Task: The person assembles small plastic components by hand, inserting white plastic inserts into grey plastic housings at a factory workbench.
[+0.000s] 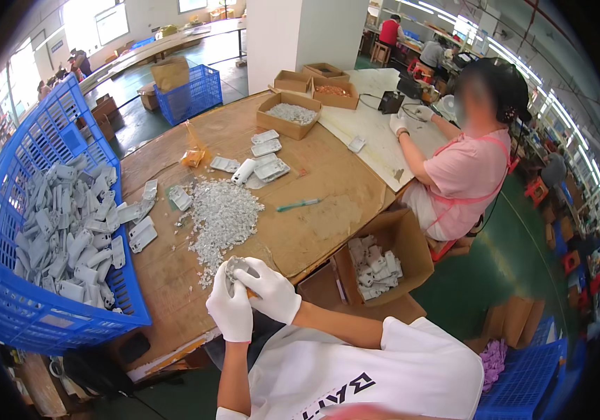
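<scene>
Both my hands wear white gloves and meet over the near edge of the wooden table (pixel 328 189). My left hand (pixel 230 308) and my right hand (pixel 268 290) together grip one small grey plastic part (pixel 235 267), fingers curled round it. Just beyond them lies a heap of small grey pieces (pixel 221 213). At my left stands a big blue crate (pixel 20 280) filled with several grey plastic housings (pixel 69 231). A few more housings (pixel 140 234) lie loose on the table beside the crate.
An open cardboard box (pixel 401 241) of grey parts stands at my right, below the table edge. A green pen (pixel 298 204) and further housings (pixel 265 168) lie mid-table. A co-worker in pink (pixel 464 175) sits at the far right. Cardboard boxes (pixel 289 112) line the far end.
</scene>
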`<state>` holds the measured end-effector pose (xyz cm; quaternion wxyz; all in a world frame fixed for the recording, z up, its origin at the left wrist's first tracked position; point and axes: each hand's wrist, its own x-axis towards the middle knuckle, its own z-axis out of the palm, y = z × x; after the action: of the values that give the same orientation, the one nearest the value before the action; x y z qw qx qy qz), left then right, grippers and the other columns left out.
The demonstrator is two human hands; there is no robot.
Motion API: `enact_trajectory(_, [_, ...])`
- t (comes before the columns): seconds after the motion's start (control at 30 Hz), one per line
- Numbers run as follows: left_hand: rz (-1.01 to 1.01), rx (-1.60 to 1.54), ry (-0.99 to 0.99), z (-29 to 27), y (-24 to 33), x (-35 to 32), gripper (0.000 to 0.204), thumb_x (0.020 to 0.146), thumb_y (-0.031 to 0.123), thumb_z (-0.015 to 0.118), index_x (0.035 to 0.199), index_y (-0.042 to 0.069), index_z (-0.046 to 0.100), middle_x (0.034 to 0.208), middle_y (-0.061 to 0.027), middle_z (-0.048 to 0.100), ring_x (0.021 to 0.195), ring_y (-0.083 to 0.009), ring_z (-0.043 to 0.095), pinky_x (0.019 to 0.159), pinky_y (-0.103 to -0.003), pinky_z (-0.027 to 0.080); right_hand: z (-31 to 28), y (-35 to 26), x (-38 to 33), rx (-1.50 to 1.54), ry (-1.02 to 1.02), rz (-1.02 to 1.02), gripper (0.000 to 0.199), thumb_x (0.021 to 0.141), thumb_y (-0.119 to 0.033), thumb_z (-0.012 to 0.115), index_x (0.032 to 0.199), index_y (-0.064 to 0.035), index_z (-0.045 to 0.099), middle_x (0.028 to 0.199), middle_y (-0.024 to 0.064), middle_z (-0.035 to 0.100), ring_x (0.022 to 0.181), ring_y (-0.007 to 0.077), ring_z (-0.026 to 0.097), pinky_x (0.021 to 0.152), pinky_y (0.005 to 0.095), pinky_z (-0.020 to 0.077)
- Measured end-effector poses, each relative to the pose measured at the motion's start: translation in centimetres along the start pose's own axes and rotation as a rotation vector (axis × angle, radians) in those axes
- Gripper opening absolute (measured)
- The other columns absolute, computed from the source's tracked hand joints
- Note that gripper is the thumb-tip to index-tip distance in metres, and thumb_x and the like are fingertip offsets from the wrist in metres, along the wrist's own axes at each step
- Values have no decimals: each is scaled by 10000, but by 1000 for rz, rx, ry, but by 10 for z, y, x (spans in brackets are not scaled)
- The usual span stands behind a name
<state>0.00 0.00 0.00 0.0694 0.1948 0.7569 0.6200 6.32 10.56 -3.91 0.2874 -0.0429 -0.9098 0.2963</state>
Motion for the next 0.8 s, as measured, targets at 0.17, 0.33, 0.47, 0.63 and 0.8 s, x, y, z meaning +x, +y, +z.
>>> enact_trajectory(0.17, [41,60,-193,-25,16,28,413,889,32,577,1294,-46,587,1154,-195,696,1069,-205,673,925,-326,509,10,-5,30,82,82,84,506,740,-111,715,1217,-94,547,1235,177,549,1085,392,602,892,457,529])
enact_trajectory(0.33, [343,293,-43,-54,-37,86,503,874,74,638,1350,-42,526,1342,-231,582,1219,-314,598,1007,-358,477,-41,78,74,-166,341,284,339,761,-113,631,1081,-82,522,1033,178,609,936,382,633,817,479,518])
enact_trajectory(0.47, [323,810,197,-100,-92,164,569,855,110,686,1373,-19,490,1457,-227,452,1359,-400,417,1152,-427,335,-114,215,107,-582,372,695,387,789,-211,624,1109,-60,469,1071,211,616,962,408,635,833,521,508])
enact_trajectory(0.63, [253,1217,263,-121,-135,210,586,854,241,705,1396,116,522,1526,-192,370,1373,-427,370,1114,-485,354,-173,338,113,-777,368,996,434,839,-263,645,1175,-20,518,1138,240,632,1029,414,645,875,511,525])
enact_trajectory(0.8, [321,1236,322,-122,-158,212,394,874,220,675,1229,66,599,1369,-198,506,1301,-404,437,1058,-487,394,-147,297,125,-1139,276,637,386,811,-208,667,1119,-3,557,1172,193,548,1098,366,560,954,453,482])
